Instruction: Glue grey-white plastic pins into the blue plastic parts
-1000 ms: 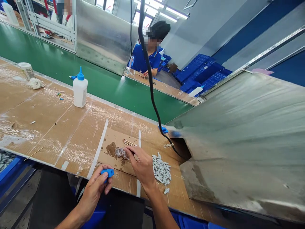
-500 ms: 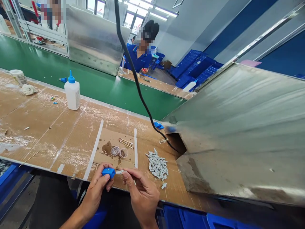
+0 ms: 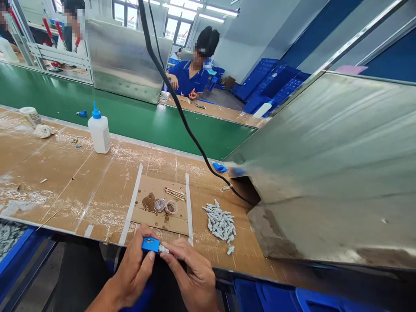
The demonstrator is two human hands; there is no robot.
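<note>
Between the thumb and fingers of my left hand (image 3: pixel 136 268) is a small blue block-shaped housing (image 3: pixel 150 244). My right hand (image 3: pixel 191 268) pinches a small light-grey plastic part (image 3: pixel 164 249), its end against the right end of the housing; how far it goes in I cannot tell. Both hands are just in front of the table's near edge. A pile of similar grey parts (image 3: pixel 221 220) lies right of them, with one loose grey part (image 3: pixel 230 250) below it. Beyond the hands, small round clear dishes (image 3: pixel 170 207) and several cotton swabs (image 3: pixel 175 193) rest on a stained cardboard sheet (image 3: pixel 146 219).
A white bottle with a blue cap (image 3: pixel 99 133) stands at the back left. A black cable (image 3: pixel 185 121) hangs across the view, down to a large metal panel (image 3: pixel 325 173) on the right. Across the green conveyor belt (image 3: pixel 130 117) sits a person in blue (image 3: pixel 191 80).
The grey part and the blue housing have come together; before, a gap showed more of the grey part. The housing has turned in my left hand. The view has shifted slightly.
</note>
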